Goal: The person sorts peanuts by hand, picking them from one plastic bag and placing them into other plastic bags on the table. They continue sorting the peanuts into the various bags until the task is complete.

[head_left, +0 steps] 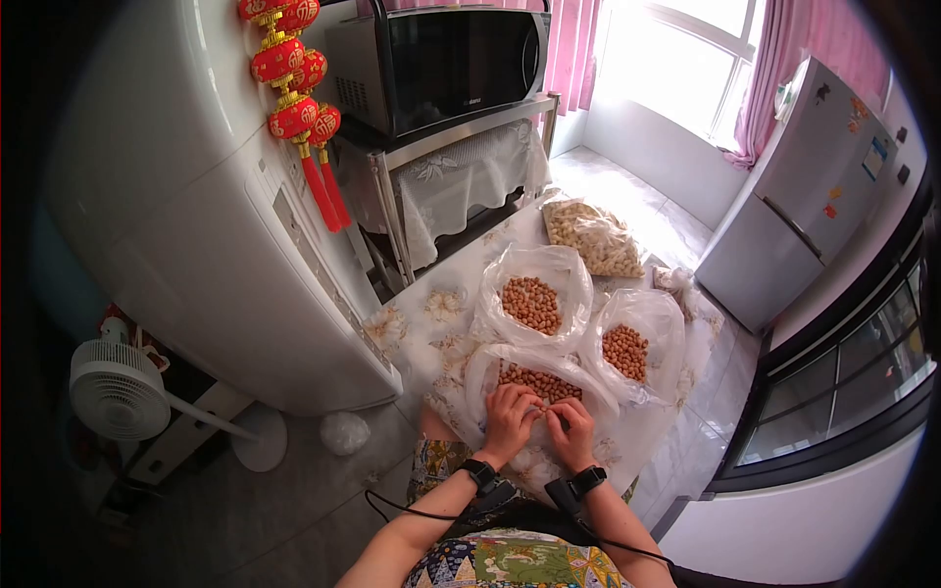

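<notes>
Both hands are close together at the near edge of the front plastic bag (pixel 480 377), which holds reddish-brown nuts (pixel 541 380). My left hand (pixel 510 421) has its fingers curled and pinched over the bag's near side. Beside it, my right hand (pixel 571 427) has thumb and fingers drawn together, facing the left fingertips. Whatever lies between the fingertips is too small to make out. Behind are two more open clear bags of similar nuts, one at the back left (pixel 531 304) and one at the right (pixel 625 353).
A full bag of paler nuts (pixel 593 235) lies at the far end of the patterned tablecloth (pixel 431 309). A microwave (pixel 461 64) stands on a metal rack behind. A fridge (pixel 799 196) is at the right, a white fan (pixel 120 387) at the left.
</notes>
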Motion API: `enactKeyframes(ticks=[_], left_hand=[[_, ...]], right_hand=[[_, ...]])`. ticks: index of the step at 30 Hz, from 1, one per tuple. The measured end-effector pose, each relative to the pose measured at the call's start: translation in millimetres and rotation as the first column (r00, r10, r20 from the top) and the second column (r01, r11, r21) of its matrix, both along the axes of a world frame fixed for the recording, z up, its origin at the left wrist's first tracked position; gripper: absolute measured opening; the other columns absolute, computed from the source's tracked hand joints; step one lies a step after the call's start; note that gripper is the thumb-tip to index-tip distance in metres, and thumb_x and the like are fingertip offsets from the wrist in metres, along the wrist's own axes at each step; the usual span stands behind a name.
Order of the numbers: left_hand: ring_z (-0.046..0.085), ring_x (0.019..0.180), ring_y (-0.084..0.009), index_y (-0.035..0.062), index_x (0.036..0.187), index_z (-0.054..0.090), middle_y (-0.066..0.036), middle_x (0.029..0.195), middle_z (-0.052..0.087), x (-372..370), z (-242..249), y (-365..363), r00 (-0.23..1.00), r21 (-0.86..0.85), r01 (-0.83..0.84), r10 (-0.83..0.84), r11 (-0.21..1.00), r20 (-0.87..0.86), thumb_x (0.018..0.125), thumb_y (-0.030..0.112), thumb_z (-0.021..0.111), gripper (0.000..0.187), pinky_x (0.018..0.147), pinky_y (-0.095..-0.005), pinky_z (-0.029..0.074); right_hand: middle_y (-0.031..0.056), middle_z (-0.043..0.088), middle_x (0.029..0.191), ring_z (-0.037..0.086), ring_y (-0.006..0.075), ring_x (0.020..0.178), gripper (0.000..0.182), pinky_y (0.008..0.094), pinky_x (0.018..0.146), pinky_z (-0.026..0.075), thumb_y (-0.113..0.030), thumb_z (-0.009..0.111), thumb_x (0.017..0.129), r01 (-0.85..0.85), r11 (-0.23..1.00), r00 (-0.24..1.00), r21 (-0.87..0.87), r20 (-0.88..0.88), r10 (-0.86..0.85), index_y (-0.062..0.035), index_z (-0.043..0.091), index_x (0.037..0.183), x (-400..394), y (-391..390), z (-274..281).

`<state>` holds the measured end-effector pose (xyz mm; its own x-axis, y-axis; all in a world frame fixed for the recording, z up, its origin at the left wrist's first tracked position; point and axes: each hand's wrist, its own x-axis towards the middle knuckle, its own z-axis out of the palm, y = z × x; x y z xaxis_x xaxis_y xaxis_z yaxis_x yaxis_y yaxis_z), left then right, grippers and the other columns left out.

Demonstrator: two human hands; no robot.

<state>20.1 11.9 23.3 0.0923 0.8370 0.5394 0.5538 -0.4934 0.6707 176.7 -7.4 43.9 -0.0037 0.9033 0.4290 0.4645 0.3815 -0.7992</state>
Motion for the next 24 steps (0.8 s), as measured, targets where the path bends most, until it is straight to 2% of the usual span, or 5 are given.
enactKeyframes(ticks=[14, 16, 24], left_hand=[[0.057, 0.116, -0.0283, 0.0149, 0.098, 0.07, -0.002, 0.109, 0.064, -0.2, 1.1, -0.4, 1.0, -0.005, -0.002, 0.002, 1.0, 0.012, 0.082, 0.014, 0.077, 0.018, 0.101, -0.0456, 0.04], [0.057, 0.116, -0.0283, 0.015, 0.098, 0.07, -0.002, 0.109, 0.064, -0.1, 0.6, -0.3, 1.0, -0.005, -0.002, 0.002, 1.0, 0.011, 0.082, 0.014, 0.077, 0.017, 0.101, -0.0457, 0.039], [0.057, 0.115, -0.0281, 0.0152, 0.098, 0.071, -0.002, 0.109, 0.065, -0.1, 1.8, -0.5, 1.0, -0.005, 0.001, -0.001, 1.0, 0.017, 0.082, 0.014, 0.077, 0.017, 0.101, -0.0457, 0.039]], right_hand=[[0.0128, 0.068, 0.092, 0.067, 0.026, 0.081, 0.005, 0.0339, 0.071, 0.052, -0.002, 0.071, 0.092, -0.005, 1.0, 1.0, -0.021, -0.002, 0.005, 0.0017, 0.073, 0.094, -0.6, 0.7, -0.9], [0.012, 0.068, 0.092, 0.066, 0.0272, 0.078, 0.005, 0.035, 0.067, 0.052, -0.004, 0.073, 0.091, -0.006, 1.0, 1.0, 0.025, 0.001, 0.006, -0.0001, 0.072, 0.094, 0.9, 2.2, -6.7], [0.0118, 0.068, 0.092, 0.066, 0.0266, 0.078, 0.005, 0.0349, 0.067, 0.052, -0.005, 0.073, 0.091, -0.006, 1.0, 1.0, 0.018, -0.002, 0.006, 0.0, 0.072, 0.093, 0.3, 1.9, -5.5]])
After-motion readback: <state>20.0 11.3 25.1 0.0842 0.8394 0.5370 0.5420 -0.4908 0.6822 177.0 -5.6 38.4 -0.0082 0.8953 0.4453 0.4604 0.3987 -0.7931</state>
